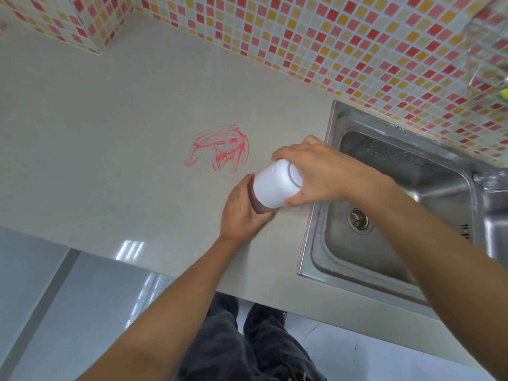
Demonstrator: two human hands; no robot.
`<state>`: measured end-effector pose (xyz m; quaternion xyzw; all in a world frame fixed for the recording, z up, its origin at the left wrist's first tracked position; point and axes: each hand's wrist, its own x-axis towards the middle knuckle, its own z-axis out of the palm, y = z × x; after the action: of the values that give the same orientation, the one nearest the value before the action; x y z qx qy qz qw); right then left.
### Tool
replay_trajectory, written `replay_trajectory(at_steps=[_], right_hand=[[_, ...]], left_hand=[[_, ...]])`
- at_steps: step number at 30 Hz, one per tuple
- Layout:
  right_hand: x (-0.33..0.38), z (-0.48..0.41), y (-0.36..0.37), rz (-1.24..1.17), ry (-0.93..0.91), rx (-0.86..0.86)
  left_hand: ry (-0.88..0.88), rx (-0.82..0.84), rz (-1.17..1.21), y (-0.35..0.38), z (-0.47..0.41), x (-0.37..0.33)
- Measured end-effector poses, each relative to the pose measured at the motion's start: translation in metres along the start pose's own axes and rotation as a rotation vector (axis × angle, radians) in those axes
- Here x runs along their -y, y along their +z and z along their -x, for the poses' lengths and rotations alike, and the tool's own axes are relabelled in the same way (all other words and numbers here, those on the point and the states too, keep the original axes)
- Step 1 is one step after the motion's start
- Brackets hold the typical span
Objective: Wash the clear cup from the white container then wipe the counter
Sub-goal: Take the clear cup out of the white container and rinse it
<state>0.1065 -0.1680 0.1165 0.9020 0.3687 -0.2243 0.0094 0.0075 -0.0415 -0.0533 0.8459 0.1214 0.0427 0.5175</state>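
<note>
A white container [275, 185] stands on the beige counter [110, 133], just left of the sink. My right hand [321, 171] is closed over its top and right side. Below the white body shows a narrow band of a clear cup [259, 207], looking brownish. My left hand [240, 213] is wrapped around this lower part from the left; most of the cup is hidden by the container and my fingers. A red scribble [220, 149] marks the counter a short way behind and left of the container.
A steel sink [324, 221] with a drain [358, 218] lies to the right, with part of a tap [492, 182] at its right edge. Mosaic tile walls [357, 37] enclose the counter at the back. A yellow-green item [504, 93] shows at the far right.
</note>
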Motion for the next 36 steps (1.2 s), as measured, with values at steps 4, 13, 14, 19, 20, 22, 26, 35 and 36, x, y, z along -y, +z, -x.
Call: replay_trajectory(at_steps=[4,13,14,19,20,22,26,35,36], right_hand=[[-0.011,0.019,0.000,-0.151,0.078,-0.071],[-0.061,0.037,0.021,-0.644,0.416,-0.301],[-0.065,0.035,0.034,-0.684,0.446,-0.319],[-0.061,0.020,0.095,-0.886,0.521,-0.442],[-0.059,0.018,0.103,-0.943,0.516,-0.467],[-0.055,0.013,0.116,-0.997,0.523,-0.516],[-0.046,0.005,0.133,-1.050,0.528,-0.577],[-0.045,-0.006,0.144,-0.987,0.518,-0.589],[-0.046,-0.006,0.144,-0.976,0.514,-0.582]], left_hand=[[0.025,0.002,-0.045,0.004,-0.001,0.006],[0.023,-0.027,-0.056,0.002,0.000,-0.003],[0.028,-0.031,-0.051,0.001,0.000,-0.005],[0.055,-0.039,-0.044,0.002,0.000,-0.005],[0.040,-0.046,-0.045,0.003,0.001,-0.005],[0.002,-0.068,-0.046,0.005,0.003,-0.005],[-0.061,-0.092,-0.023,0.007,0.004,-0.005],[-0.146,-0.095,0.015,0.005,0.003,-0.012],[-0.151,-0.096,0.013,0.005,0.004,-0.014]])
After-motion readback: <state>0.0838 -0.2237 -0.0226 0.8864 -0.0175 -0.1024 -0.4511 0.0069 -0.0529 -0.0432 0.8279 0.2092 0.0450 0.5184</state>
